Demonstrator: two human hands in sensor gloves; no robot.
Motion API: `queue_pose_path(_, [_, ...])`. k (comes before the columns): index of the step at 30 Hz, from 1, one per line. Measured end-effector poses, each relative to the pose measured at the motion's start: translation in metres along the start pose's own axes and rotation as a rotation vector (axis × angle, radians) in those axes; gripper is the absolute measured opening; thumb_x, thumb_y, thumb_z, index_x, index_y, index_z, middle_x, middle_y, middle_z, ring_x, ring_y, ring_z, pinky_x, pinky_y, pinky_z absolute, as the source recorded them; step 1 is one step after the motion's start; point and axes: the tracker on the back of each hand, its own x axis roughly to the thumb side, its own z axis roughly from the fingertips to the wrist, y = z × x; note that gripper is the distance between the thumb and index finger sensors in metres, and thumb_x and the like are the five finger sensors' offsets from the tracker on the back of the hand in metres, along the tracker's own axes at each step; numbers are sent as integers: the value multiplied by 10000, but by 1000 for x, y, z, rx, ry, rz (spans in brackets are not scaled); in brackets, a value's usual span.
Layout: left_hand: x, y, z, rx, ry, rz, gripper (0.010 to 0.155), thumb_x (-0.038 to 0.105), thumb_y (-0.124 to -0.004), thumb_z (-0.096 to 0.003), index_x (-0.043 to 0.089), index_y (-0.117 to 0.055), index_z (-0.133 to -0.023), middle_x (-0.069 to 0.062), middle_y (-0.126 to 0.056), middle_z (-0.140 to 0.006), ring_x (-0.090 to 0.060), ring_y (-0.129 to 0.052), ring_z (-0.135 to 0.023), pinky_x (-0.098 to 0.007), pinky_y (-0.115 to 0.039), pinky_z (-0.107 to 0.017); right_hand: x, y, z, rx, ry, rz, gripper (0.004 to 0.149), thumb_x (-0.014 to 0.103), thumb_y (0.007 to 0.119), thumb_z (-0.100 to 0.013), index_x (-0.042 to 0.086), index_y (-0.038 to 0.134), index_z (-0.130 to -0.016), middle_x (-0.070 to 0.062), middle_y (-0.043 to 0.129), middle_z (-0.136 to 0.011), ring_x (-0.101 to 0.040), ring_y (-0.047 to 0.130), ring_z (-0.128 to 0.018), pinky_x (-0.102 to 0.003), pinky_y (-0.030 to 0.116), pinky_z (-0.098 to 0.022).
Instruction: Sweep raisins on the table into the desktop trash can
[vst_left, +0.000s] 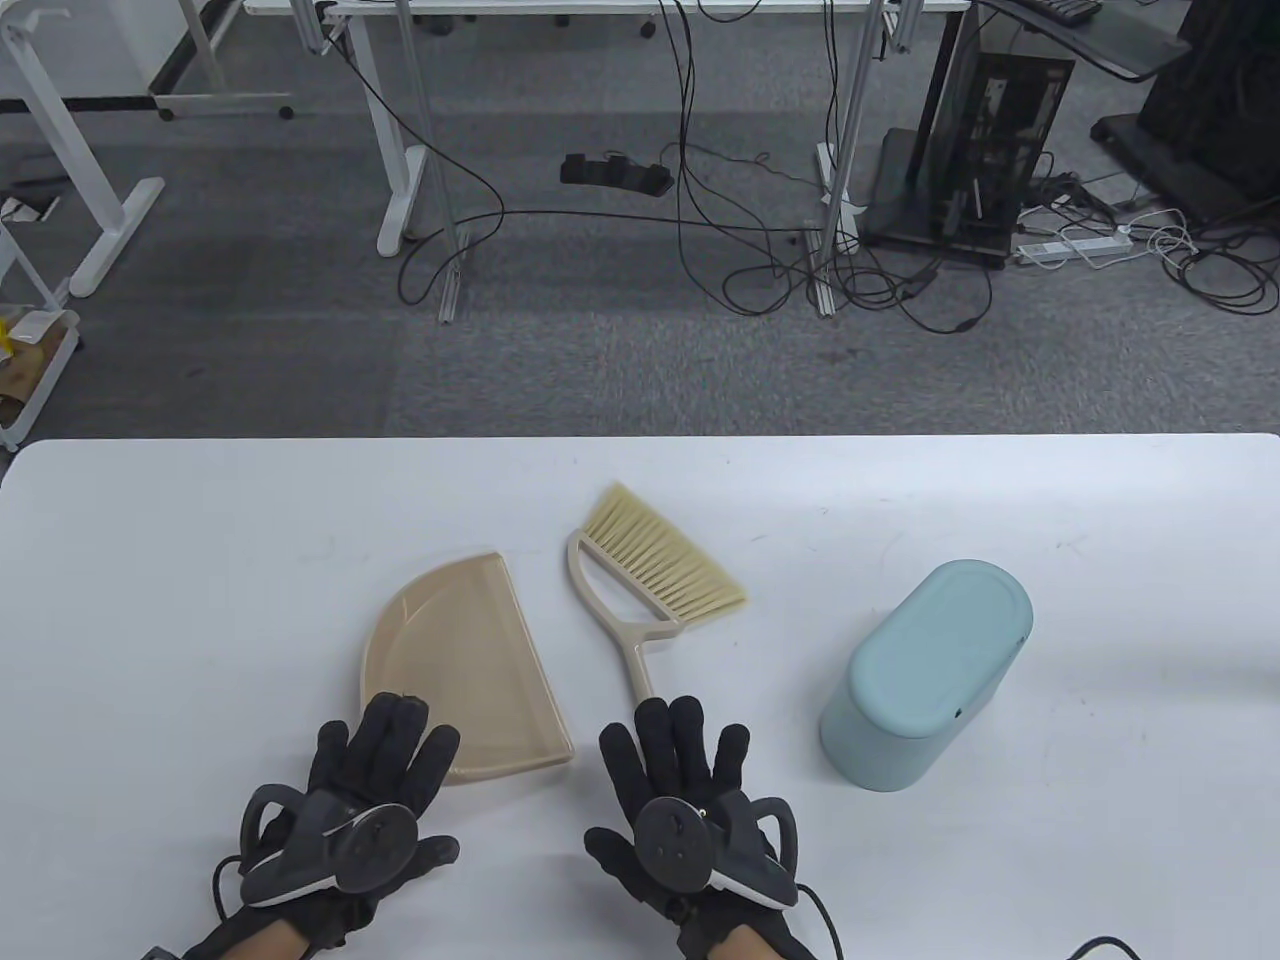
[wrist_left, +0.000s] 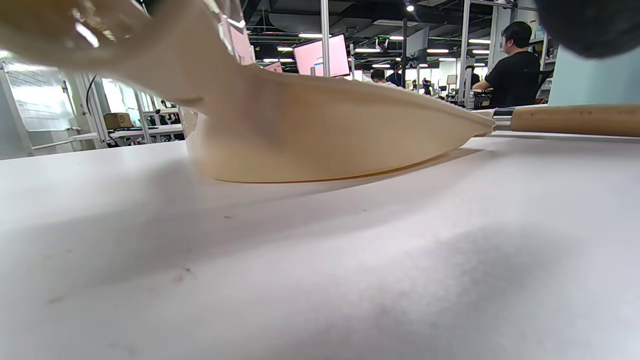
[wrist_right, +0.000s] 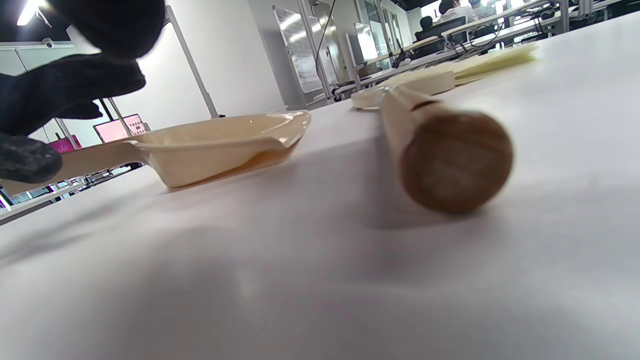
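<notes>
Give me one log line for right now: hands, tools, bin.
left hand: open, over dustpan handle | right hand: open, at brush handle end | trash can: lid shut | raisins: none visible

Low-angle view across the white table (wrist_left: 320, 260). A beige dustpan (wrist_left: 310, 135) rests on the surface at centre, its curved wall facing the camera and its blurred handle rising toward the upper left. At right, a wooden brush handle (wrist_left: 575, 120) lies level, its end just beside the dustpan's tip. Behind it stands a pale blue trash can (wrist_left: 595, 80). A dark gloved finger (wrist_left: 590, 25) intrudes at the upper right corner.
</notes>
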Motion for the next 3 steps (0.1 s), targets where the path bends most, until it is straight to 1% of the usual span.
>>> queue_pose_path(3, [-1,0,0,-3,10,-1,928,711,-642,-465,288,-140,-1120,-90,2,-1179,-384,-63,-1151,-725,-283,-745,0,-1,0,-4,2,2,866,659,602,-535,311,42,-1097,-45,-87,-1128,-329,-164,-996,-634,-74,-605])
